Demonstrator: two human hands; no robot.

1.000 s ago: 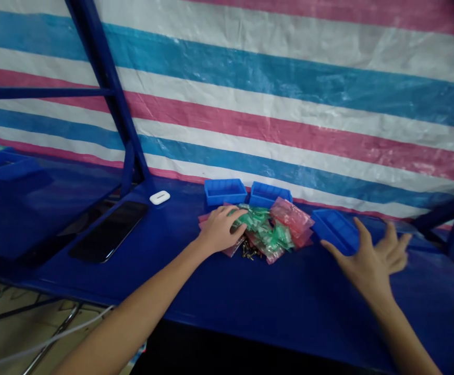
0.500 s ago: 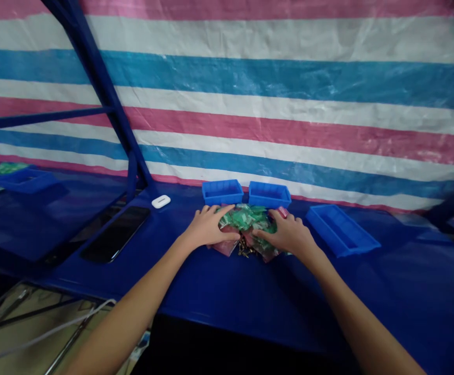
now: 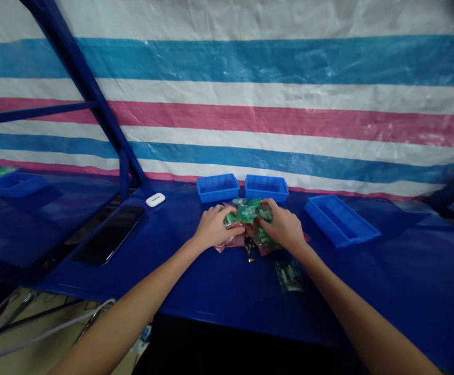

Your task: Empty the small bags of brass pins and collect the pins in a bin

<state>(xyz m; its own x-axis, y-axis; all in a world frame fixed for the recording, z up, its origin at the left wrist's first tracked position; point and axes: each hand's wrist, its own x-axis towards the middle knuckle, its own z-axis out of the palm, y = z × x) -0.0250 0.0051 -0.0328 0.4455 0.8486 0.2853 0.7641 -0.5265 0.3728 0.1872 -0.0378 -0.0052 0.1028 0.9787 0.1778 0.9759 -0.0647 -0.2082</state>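
Note:
A heap of small clear plastic bags with green pieces (image 3: 249,211) lies between my hands on the blue table (image 3: 219,291). My left hand (image 3: 213,227) is closed round the heap's left side, its thumb over a pink plastic bag (image 3: 230,241). From the right, my right hand (image 3: 284,225) grips the other side, fingertips pressed in among the bags. Small brass-coloured metal parts (image 3: 249,249), perhaps screws, spill out at the front of the heap. Nearer me, beside my right forearm, lies a single small bag with pale and dark pieces (image 3: 289,276).
Two blue bins (image 3: 218,188) (image 3: 266,188) stand behind the heap, and a third blue bin (image 3: 340,221) sits to the right. On the left are a black phone (image 3: 109,234) and a white case (image 3: 155,200). A blue metal frame (image 3: 94,99) rises before the striped sheet.
My hands have drawn closer together and squeezed the heap. The small bag near my right forearm now lies in the open. The view has shifted slightly.

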